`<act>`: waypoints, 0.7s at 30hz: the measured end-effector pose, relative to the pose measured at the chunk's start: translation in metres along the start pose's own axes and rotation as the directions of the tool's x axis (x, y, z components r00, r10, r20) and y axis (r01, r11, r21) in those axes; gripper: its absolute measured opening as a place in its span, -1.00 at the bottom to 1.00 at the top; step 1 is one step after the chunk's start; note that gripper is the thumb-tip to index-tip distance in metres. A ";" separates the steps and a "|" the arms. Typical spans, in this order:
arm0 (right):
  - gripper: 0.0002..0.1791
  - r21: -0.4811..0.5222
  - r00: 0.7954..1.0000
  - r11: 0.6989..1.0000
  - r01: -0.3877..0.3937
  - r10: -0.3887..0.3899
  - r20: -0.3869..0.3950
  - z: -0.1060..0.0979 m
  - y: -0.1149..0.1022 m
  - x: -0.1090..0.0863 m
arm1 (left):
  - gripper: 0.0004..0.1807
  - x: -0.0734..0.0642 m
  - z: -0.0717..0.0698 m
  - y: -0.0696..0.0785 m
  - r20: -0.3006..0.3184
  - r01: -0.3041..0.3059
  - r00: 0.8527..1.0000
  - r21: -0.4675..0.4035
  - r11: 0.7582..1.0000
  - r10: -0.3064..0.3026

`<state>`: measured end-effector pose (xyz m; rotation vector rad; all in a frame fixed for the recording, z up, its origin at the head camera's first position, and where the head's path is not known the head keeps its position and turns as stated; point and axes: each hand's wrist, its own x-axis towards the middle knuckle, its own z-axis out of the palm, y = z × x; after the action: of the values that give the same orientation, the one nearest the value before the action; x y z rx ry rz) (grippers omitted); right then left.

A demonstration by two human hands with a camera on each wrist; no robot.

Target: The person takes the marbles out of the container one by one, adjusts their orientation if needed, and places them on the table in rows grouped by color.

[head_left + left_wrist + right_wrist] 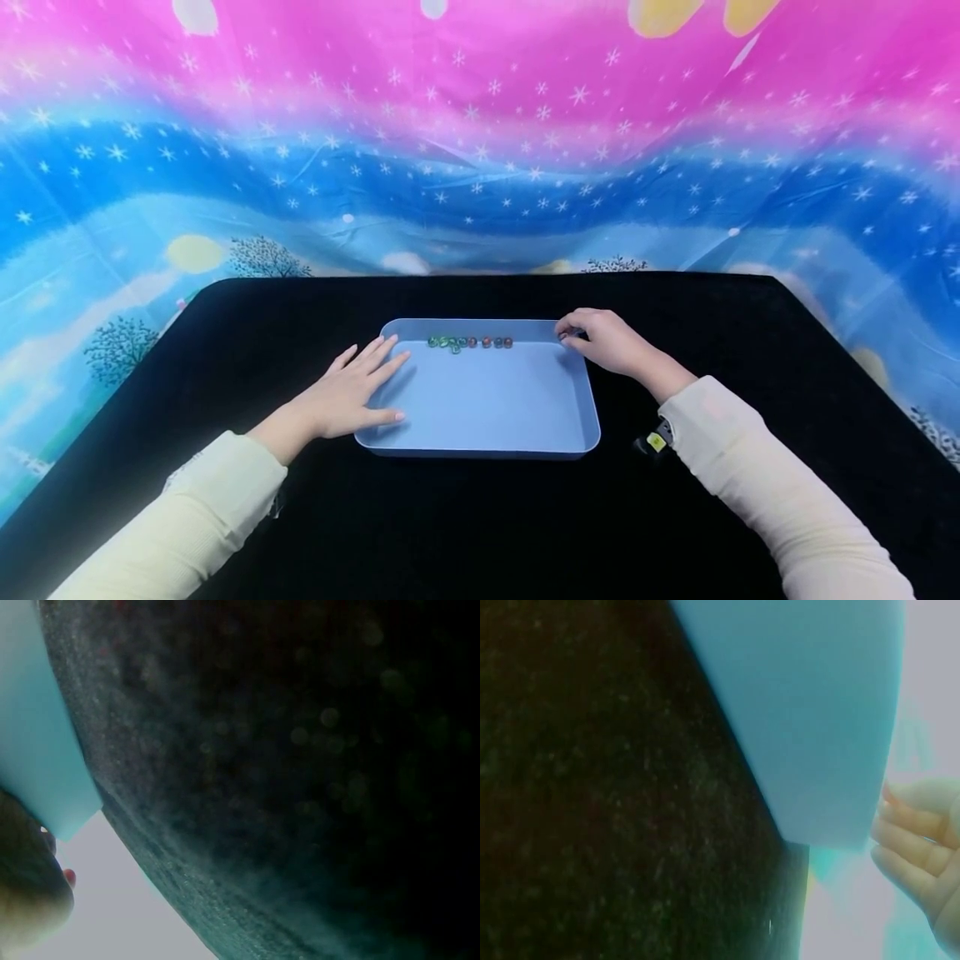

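A shallow blue-grey tray (480,417) lies on the black tabletop. Along its far wall runs a row of small glass marbles, green marbles (444,342) at the left and reddish-dark marbles (487,342) to the right. Spread over the left rim is my left hand (345,392), its fingers straight and reaching inside the tray. At the far right corner my right hand (603,337) pinches a small dark marble (563,336) between thumb and fingers, mostly hidden by the fingertips. The right wrist view has the curled fingers (911,832) beside the tray's outer wall.
Black cloth (480,525) covers the table on all sides of the tray. A patterned pink and blue curtain (480,167) hangs behind the far table edge. A small black device with a yellow label (656,442) sits at the right cuff.
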<state>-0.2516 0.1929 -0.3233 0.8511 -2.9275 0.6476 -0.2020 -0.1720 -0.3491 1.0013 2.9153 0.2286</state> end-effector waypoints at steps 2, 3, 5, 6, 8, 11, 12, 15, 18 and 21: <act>-0.80 0.002 1.000 1.000 0.006 -0.006 -0.006 0.000 0.002 -0.003 | -0.11 0.000 0.002 -0.001 -0.001 -0.001 1.000 0.003 1.000 0.001; -0.80 0.004 1.000 1.000 0.005 -0.005 -0.009 0.000 0.003 -0.004 | -0.11 0.000 0.003 -0.001 0.000 0.000 1.000 0.002 1.000 0.000; -0.79 0.008 1.000 1.000 0.000 0.000 -0.012 0.000 0.006 -0.006 | -0.12 0.000 0.005 -0.002 -0.002 -0.001 1.000 0.008 1.000 0.001; -0.79 0.009 1.000 1.000 -0.004 0.004 -0.012 0.000 0.007 -0.007 | -0.12 0.000 0.006 -0.002 -0.001 0.001 1.000 0.011 1.000 -0.001; -0.78 0.014 1.000 1.000 -0.011 0.011 -0.013 -0.001 0.010 -0.009 | -0.12 0.000 0.007 -0.003 0.002 0.004 1.000 0.018 1.000 -0.004; -0.78 0.021 1.000 1.000 -0.014 0.014 -0.020 -0.001 0.013 -0.011 | -0.11 0.001 0.007 -0.004 0.002 0.004 1.000 0.022 1.000 -0.004; -0.79 0.022 1.000 1.000 -0.013 0.014 -0.024 -0.002 0.014 -0.012 | -0.11 0.001 0.007 -0.003 0.002 0.006 1.000 0.020 1.000 -0.006; -0.79 0.024 0.999 1.000 -0.018 0.019 -0.035 -0.003 0.016 -0.012 | -0.12 0.000 0.006 -0.003 0.000 0.007 1.000 0.020 1.000 -0.007; -0.79 0.021 0.999 0.999 -0.032 0.033 -0.039 -0.004 0.018 -0.013 | -0.12 0.000 0.004 -0.003 -0.001 0.009 1.000 0.020 1.000 -0.009; -0.78 0.023 0.998 0.998 -0.050 0.051 -0.040 -0.005 0.019 -0.016 | -0.12 0.000 0.003 -0.002 0.003 0.009 1.000 0.018 1.000 -0.009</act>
<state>-0.2487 0.2174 -0.3277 0.7583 -2.9200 0.6931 -0.2033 -0.1730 -0.3521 0.9905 2.9237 0.2011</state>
